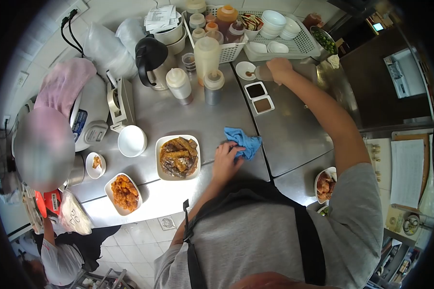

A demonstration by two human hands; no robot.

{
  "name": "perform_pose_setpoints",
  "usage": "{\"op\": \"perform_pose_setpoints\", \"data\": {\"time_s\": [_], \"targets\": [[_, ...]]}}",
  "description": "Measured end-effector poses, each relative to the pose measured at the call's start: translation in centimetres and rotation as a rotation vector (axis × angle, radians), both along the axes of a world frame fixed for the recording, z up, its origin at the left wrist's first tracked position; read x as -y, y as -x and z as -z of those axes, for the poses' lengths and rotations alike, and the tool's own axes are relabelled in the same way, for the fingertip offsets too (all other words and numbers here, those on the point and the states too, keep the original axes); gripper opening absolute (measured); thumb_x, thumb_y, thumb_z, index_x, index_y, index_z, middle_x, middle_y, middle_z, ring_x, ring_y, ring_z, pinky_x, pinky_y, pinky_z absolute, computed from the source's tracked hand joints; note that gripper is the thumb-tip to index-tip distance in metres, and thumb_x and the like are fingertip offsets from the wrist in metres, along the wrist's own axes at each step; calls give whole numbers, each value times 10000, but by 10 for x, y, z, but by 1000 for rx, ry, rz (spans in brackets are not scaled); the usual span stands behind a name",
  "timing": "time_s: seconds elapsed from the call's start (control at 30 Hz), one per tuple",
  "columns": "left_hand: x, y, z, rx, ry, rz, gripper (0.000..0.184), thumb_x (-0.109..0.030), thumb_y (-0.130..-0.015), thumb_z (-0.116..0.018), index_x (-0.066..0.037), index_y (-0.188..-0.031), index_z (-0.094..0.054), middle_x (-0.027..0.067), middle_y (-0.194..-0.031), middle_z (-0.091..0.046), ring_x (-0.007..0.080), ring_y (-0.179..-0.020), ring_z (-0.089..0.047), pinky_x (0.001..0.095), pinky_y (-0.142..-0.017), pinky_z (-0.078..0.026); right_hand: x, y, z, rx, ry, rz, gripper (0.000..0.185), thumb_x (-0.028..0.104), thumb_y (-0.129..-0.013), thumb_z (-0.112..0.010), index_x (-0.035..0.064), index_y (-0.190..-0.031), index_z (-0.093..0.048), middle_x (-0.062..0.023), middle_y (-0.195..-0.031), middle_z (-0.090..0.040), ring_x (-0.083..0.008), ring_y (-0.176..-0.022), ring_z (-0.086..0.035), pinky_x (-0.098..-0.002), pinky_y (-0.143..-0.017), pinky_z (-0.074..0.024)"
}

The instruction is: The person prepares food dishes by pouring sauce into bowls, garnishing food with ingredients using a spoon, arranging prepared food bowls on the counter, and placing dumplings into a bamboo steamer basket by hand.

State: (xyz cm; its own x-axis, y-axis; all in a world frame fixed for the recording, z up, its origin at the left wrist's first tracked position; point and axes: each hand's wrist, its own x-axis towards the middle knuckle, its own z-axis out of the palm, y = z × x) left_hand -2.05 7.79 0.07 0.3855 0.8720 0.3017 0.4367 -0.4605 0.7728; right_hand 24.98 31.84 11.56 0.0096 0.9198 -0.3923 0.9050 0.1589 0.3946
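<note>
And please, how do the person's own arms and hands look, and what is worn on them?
The left hand and the right hand are bare, without gloves. The forearms are uncovered too. The sleeves are short and grey, and black straps lie over the grey shirt.

The cloth [247, 143] is showing plain blue, the surface [291, 142] silver-grey, the round sauce bowl [240, 69] white with a brown streak, the two square dishes [247, 90] white around black and brown fillings, the apron [255, 192] black, the shirt [255, 241] grey, and the towel [67, 82] pink.
</note>
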Motion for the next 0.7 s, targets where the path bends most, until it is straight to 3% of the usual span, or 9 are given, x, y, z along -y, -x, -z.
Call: {"op": "perform_pose_setpoints", "data": {"time_s": [0.2,0.3,0.4,0.6,0.7], "targets": [[-1,0,1,-8,7,5,323,-82,-661,-682,-140,-976,-635,92,-1040,-521,291,-1011,-490,403,-866,-387,5,10,-12,7,-54,21,362,39,-521,-824,49,-855,-682,-143,-935,-670,-283,-945,-645,-372,-766,-533],[-2,-1,0,1,24,4,328,-75,-657,-683,-144,-975,-635,87,-1036,-521,289,-1005,-491,400,-864,-389,4,3,-4,-6,-104,30,385,29,-567,-793,57,-930,-668,-143,-975,-658,-287,-959,-637,-382,-783,-529],[-3,-1,0,-2,24,6,334,-68,-653,-686,-142,-974,-634,83,-1033,-520,288,-1001,-492,398,-860,-391,-1,-15,13,-35,-173,-23,184,70,-785,-601,47,-944,-691,-134,-1013,-665,-275,-957,-646,-372,-771,-540],[-2,-1,-2,8,40,-1,329,-63,-651,-687,-136,-968,-633,81,-1026,-518,285,-999,-493,394,-854,-393,8,-19,9,-27,-161,-40,184,84,-804,-564,49,-941,-682,-133,-1005,-664,-288,-949,-645,-379,-768,-539],[-3,-2,-2,20,31,-17,322,-51,-637,-686,-142,-943,-650,89,-1012,-537,290,-965,-505,393,-835,-404,8,-27,25,-35,-235,4,530,19,-654,-710,189,-1146,-612,-124,-957,-657,-294,-910,-643,-397,-770,-532]]}}
